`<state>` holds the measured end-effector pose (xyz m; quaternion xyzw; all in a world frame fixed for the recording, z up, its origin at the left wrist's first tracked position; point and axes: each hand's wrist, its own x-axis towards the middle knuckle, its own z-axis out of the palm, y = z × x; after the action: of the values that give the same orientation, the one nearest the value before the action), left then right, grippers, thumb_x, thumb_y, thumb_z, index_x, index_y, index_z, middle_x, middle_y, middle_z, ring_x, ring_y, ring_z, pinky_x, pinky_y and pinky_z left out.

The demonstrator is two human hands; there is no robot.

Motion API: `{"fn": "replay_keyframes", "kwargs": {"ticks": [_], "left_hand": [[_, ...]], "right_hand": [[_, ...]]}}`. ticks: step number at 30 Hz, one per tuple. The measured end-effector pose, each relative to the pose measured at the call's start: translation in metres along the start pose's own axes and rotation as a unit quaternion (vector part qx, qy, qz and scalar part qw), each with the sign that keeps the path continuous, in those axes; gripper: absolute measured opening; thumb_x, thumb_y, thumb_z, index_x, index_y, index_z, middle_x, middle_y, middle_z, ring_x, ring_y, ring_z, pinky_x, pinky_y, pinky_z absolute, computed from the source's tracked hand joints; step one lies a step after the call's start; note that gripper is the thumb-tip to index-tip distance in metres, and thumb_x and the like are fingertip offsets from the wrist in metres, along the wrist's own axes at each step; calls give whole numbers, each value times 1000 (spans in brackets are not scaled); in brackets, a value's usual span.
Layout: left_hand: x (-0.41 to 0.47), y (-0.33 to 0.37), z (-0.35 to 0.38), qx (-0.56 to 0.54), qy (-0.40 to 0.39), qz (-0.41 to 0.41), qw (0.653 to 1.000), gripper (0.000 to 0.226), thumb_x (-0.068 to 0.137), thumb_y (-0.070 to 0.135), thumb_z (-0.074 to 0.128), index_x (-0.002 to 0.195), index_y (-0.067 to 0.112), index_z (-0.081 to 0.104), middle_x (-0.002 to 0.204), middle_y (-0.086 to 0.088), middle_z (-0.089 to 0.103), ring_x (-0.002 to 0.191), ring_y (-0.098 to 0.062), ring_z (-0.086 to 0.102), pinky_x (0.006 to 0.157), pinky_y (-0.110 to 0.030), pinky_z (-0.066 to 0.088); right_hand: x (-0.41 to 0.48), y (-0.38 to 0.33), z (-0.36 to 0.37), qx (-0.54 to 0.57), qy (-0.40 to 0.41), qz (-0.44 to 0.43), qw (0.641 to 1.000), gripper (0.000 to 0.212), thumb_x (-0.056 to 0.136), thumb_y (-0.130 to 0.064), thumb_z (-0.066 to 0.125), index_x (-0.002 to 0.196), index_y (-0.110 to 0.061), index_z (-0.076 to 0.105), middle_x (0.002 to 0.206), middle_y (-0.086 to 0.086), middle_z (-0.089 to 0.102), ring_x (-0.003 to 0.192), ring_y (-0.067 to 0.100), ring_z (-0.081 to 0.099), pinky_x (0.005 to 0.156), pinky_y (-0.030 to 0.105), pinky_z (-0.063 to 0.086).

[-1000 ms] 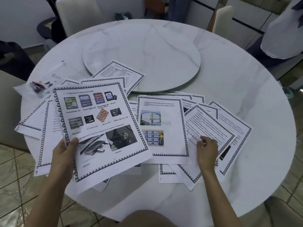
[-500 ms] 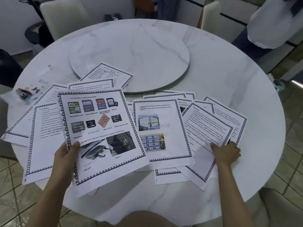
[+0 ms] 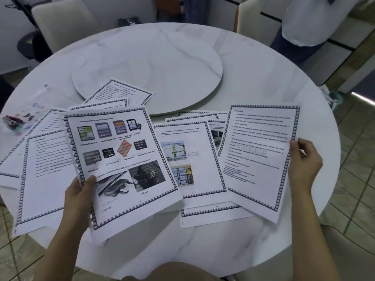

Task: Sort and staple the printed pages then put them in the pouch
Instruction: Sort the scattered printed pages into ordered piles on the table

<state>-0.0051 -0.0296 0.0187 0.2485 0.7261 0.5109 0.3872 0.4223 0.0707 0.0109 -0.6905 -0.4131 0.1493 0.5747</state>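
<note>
**Both hands on pages, the rest fanned out below the turntable**

From my seat at the feed, the round marble turntable (image 3: 154,63) in the middle of the table (image 3: 263,78) is my anchor. Everything that matters lies on the near side of it, towards the wearer.

Near and left of the turntable, the left hand (image 3: 78,196) pinches the memory-card page (image 3: 121,165) at its left border. The thumb is on top and the fingers are tucked underneath. That sheet shows rows of small card pictures and two USB photos, and it sits above the sheets below it.

Near and right of the turntable, the right hand (image 3: 303,161) grips the right edge of the text page (image 3: 259,159) — fingers curled round the margin. The page is tilted and carries a faint "STORAGE" watermark. Its lower part overlaps other sheets.

Directly below the turntable, between the two held sheets, the photo page (image 3: 190,159) lies flat on more paper. Loose pages (image 3: 46,179) fan out left of the memory-card page, and one bordered sheet (image 3: 123,92) overlaps the turntable's near rim.

Far left of the turntable, at the table edge, lies a clear pouch (image 3: 30,110) with a red-and-dark stapler (image 3: 10,120) — I cannot tell whether the stapler is inside it or on top.

Beyond the turntable stands a pale chair (image 3: 60,23), and a person (image 3: 304,23) in a light top stands to the far right.
</note>
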Motion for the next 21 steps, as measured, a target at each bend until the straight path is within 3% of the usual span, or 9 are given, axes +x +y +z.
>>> {"fn": "replay_keyframes", "kwargs": {"ticks": [3,5,7,17,21], "left_hand": [[1,-3,4,6,2,-6,1000,25,98,14,42,120,6,53,109,-15,58,85,-29,58,78,-34,44],[2,-5,8,4,4,-11,1000,29,98,13,42,124,3,51,110,-14,58,95,-29,56,82,-36,43],[3,-6,10,2,5,-14,1000,30,98,13,42,125,3,51,110,-14,58,98,-29,55,87,-38,41],[6,-9,14,2,-5,-18,1000,30,98,15,42,125,4,51,111,-15,59,97,-31,57,88,-41,43],[6,-7,15,-1,-5,-16,1000,30,98,13,41,125,2,51,110,-13,58,96,-29,56,87,-38,41]], "right_hand": [[13,-9,-10,22,14,9,1000,19,91,-15,54,102,-2,63,82,-18,55,70,-21,53,73,3,44],[19,-11,-18,28,23,15,999,9,90,-18,55,89,-19,64,82,-18,56,72,-15,55,81,14,48],[25,-12,-24,39,33,29,998,18,89,-20,56,79,-35,57,83,-17,57,75,-10,55,86,23,49],[34,-18,-35,125,58,72,988,18,89,-18,60,78,-32,60,84,-12,60,73,-10,59,81,12,49],[36,-27,-38,137,64,79,985,19,90,-17,59,78,-32,59,72,-18,64,69,-10,59,78,11,49]]}}
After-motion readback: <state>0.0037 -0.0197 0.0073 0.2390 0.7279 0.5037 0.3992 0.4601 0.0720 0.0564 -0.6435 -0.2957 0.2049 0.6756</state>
